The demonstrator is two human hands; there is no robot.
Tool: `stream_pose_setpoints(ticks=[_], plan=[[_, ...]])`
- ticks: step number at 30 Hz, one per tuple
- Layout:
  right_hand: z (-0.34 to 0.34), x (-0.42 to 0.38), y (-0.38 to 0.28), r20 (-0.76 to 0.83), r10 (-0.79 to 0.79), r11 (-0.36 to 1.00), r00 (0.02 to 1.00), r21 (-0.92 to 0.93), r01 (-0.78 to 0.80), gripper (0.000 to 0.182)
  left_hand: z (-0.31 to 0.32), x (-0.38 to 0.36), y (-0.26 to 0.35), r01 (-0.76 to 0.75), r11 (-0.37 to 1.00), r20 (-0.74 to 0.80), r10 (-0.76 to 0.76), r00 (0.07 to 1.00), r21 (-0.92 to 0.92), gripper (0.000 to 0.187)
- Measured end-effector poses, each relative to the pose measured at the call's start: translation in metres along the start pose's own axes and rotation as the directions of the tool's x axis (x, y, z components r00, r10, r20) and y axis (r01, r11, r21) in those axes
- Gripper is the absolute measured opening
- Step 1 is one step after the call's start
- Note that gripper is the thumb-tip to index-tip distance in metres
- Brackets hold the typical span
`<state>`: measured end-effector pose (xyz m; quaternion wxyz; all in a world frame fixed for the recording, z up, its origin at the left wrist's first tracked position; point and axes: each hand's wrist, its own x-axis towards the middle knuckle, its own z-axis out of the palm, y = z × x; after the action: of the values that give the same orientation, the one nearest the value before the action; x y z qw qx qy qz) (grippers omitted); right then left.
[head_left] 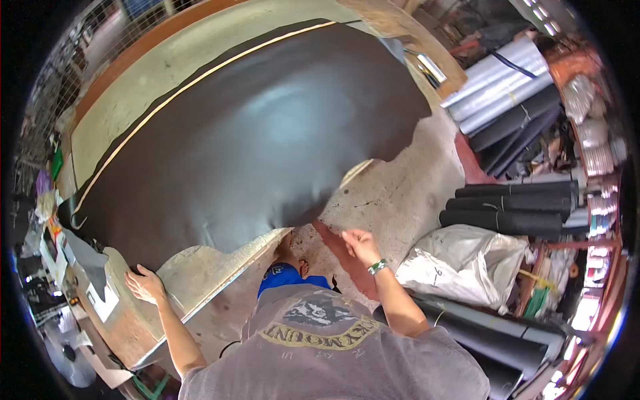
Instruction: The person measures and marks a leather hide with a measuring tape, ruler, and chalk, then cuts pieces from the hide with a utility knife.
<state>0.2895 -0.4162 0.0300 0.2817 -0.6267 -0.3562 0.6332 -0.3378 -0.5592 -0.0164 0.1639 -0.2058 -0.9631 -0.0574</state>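
Note:
A large dark brown sheet that looks like leather point(267, 140) covers most of the worktable point(200, 280), its wavy near edge hanging over the table's front. My left hand point(145, 285) is spread open on the tabletop at the left, its fingertips by the sheet's near left edge. Held in the air right of the table, my right hand point(360, 247) has its fingers curled together, and anything small inside them is hidden. A patterned band point(377, 267) circles that wrist. Along the sheet's far side runs a long, thin pale strip point(200, 79).
To the right, dark rolls point(507, 207) and silvery rolls point(500, 73) are stacked. A stuffed white sack point(467, 263) lies on the floor, with more rolls point(480, 333) closer to me. Papers point(100, 300) lie at the table's left end. Wire mesh point(67, 80) stands at the far left.

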Motion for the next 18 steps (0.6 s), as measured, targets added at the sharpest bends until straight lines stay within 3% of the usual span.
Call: stream_pose_setpoints(ticks=[1,2,4,5,7,8,9,10,11,12,14,17,18], plan=[[-0.023,0.001,0.063,-0.073,-0.018,0.994,0.997,-0.113,0.01,0.026,-0.001,0.001,0.003,-0.002,1.0,0.007,0.002,1.0,0.006,0.059],[-0.045,-0.006,0.118,-0.132,0.012,0.933,0.991,-0.356,-0.059,0.024,-0.006,0.0,0.008,0.006,1.0,0.015,-0.006,1.0,0.015,0.059],[-0.09,-0.036,0.232,-0.199,0.0,0.67,0.98,-0.728,-0.148,0.032,-0.005,-0.004,0.006,0.011,0.999,0.01,-0.011,1.0,0.041,0.058],[-0.097,-0.057,0.262,-0.219,0.079,0.59,0.973,-0.776,-0.223,0.031,0.003,-0.005,0.004,-0.001,0.999,-0.008,0.002,1.0,0.055,0.058],[-0.11,-0.096,0.305,-0.249,0.262,0.568,0.932,-0.741,-0.358,0.03,-0.01,-0.004,0.007,0.0,0.998,-0.044,0.003,0.999,0.064,0.056],[-0.11,-0.11,0.313,-0.242,0.337,0.59,0.91,-0.699,-0.404,0.03,-0.024,-0.002,0.014,0.026,0.992,0.061,-0.033,0.998,0.12,0.056],[-0.109,-0.117,0.318,-0.223,0.373,0.62,0.901,-0.662,-0.421,0.029,-0.019,-0.008,0.011,-0.011,0.996,-0.035,0.014,0.999,0.084,0.055],[-0.105,-0.119,0.317,-0.197,0.401,0.66,0.894,-0.615,-0.432,0.029,-0.054,-0.004,0.025,0.035,0.999,0.146,-0.037,0.989,0.015,0.055],[-0.105,-0.119,0.316,-0.167,0.432,0.693,0.886,-0.567,-0.445,0.028,-0.061,-0.008,0.024,-0.021,1.0,0.069,0.02,0.997,0.003,0.055],[-0.104,-0.112,0.315,-0.137,0.461,0.716,0.877,-0.526,-0.459,0.028,-0.069,-0.007,0.023,0.023,0.999,0.187,-0.016,0.982,-0.034,0.057],[-0.095,-0.098,0.303,-0.11,0.506,0.741,0.856,-0.453,-0.496,0.027,-0.041,-0.007,0.017,0.066,0.991,0.122,-0.052,0.991,-0.117,0.062],[-0.061,-0.071,0.276,-0.121,0.517,0.786,0.847,-0.325,-0.526,0.026,-0.02,-0.006,0.006,0.001,0.968,0.032,0.007,0.999,-0.251,0.064],[-0.047,-0.061,0.269,-0.132,0.506,0.81,0.853,-0.269,-0.522,0.025,-0.033,0.0,0.0,0.029,0.946,0.165,0.026,0.986,-0.324,0.065]])
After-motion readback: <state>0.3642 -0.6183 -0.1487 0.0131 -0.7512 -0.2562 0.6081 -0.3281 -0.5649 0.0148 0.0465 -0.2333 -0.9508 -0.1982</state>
